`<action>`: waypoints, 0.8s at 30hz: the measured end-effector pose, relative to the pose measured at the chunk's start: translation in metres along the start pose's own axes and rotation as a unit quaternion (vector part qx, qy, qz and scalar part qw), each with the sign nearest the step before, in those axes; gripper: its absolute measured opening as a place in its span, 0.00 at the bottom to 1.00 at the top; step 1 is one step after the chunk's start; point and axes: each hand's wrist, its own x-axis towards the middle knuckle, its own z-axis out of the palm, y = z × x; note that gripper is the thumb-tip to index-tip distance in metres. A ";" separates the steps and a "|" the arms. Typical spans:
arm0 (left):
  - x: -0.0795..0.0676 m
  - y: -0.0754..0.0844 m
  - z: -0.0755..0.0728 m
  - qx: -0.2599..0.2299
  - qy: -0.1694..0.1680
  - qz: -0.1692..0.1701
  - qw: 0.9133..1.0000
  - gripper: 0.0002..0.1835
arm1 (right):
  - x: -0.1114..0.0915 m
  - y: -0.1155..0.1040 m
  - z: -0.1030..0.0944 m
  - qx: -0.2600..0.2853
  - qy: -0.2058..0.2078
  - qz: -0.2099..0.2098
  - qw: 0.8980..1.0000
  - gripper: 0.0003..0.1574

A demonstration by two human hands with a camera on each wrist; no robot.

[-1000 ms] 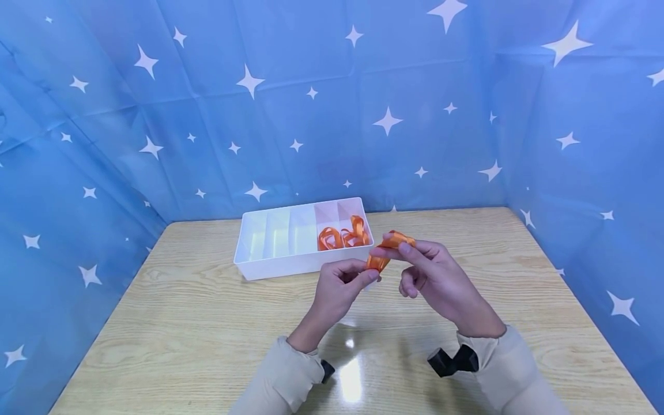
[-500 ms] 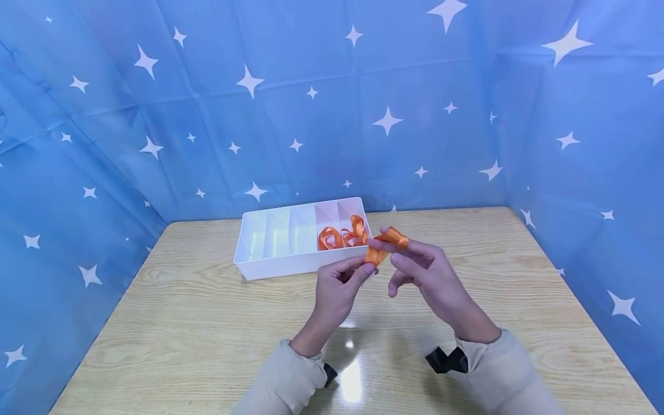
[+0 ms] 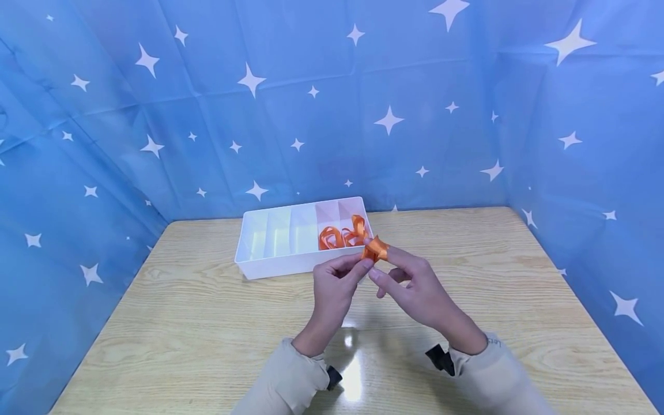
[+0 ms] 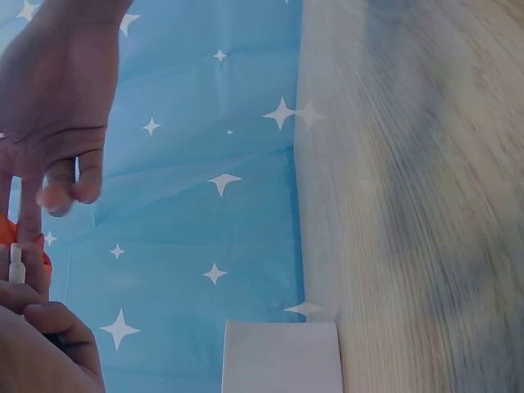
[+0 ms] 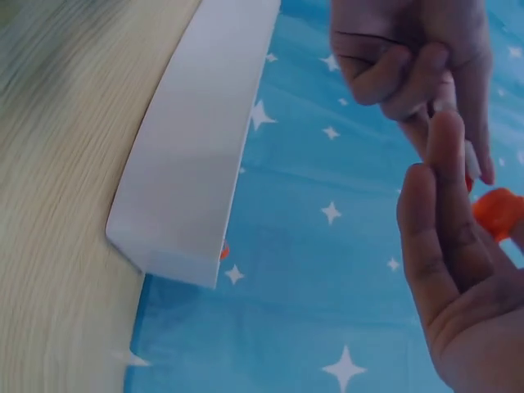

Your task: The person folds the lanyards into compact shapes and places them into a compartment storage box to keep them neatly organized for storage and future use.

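Observation:
An orange satin ribbon (image 3: 378, 248) is looped around the extended index finger of my right hand (image 3: 422, 288), in front of the box. My left hand (image 3: 331, 291) pinches the ribbon's lower part between thumb and fingers. The right thumb is apart from the ribbon, close to the left thumb. In the right wrist view the other right fingers are straight, and the orange loop (image 5: 498, 213) shows at the edge. A small white piece (image 4: 16, 264) is at the left fingers in the left wrist view; its kind is not clear.
A white box (image 3: 282, 266) with several compartments stands behind the hands on the wooden table (image 3: 197, 323). Orange ribbon coils (image 3: 330, 237) lie in its two rightmost compartments. A blue star-patterned cloth (image 3: 321, 127) hangs around the table's back and sides.
My right hand has moved left and a little down toward the left hand. Its thumb has let go of the ribbon, which now wraps the index finger. The left hand keeps its pinch.

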 end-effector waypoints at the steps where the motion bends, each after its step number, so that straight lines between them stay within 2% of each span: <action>1: 0.000 0.000 0.000 -0.003 0.002 -0.006 1.000 0.10 | 0.000 0.001 0.001 -0.006 -0.001 -0.012 1.000 0.25; 5: 0.001 0.002 -0.002 -0.024 0.006 -0.031 0.999 0.11 | 0.000 0.002 0.001 -0.022 -0.005 -0.046 0.999 0.22; 10: 0.000 0.004 -0.003 -0.050 0.003 -0.053 0.997 0.14 | 0.000 0.003 0.001 -0.050 -0.003 -0.058 0.997 0.22; 17: -0.001 0.005 -0.004 -0.072 -0.008 -0.066 0.995 0.15 | 0.001 0.004 0.000 -0.085 0.003 -0.072 0.994 0.19; 24: -0.001 0.006 -0.003 -0.093 -0.010 -0.075 0.993 0.16 | 0.002 0.003 -0.001 -0.093 -0.004 -0.074 0.993 0.16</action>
